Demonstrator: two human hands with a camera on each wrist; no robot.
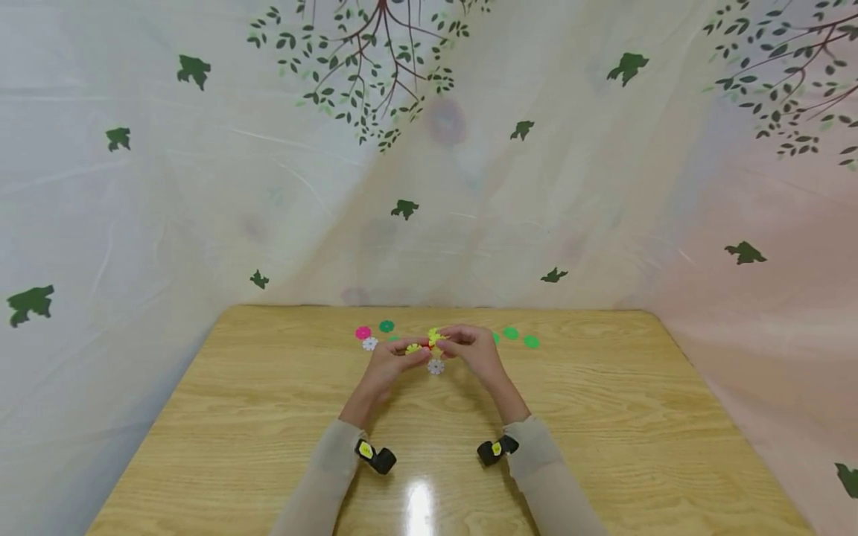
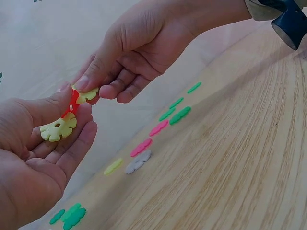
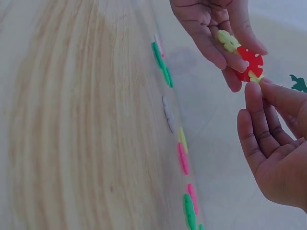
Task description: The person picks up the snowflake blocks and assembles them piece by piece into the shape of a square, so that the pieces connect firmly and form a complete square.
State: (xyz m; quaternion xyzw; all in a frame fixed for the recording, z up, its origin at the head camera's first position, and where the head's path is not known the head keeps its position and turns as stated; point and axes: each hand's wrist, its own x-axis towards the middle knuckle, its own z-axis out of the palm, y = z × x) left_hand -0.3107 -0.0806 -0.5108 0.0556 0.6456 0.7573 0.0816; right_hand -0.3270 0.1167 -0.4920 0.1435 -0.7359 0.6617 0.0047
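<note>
Both hands meet above the far part of the table, around a small joined group of notched, flower-shaped plastic discs. My left hand (image 1: 386, 366) grips a red disc (image 3: 250, 62) between thumb and fingers. A yellow disc (image 2: 67, 129) is slotted into the red one and lies over the left fingers. With thumb and index finger, my right hand (image 1: 480, 353) pinches another yellow disc (image 2: 88, 97) at the red disc's opposite edge. Fingertips partly cover that contact, so I cannot tell how deep the second yellow disc sits. The right hand's other fingers are loosely bent.
Loose discs lie along the table's far side: pink (image 1: 363, 333), dark green (image 1: 386, 326) and white (image 1: 369, 344) on the left, light green (image 1: 512, 333) on the right. Another white disc (image 1: 436, 367) lies below the hands. A printed cloth (image 1: 322, 223) hangs behind the wooden table (image 1: 603, 432).
</note>
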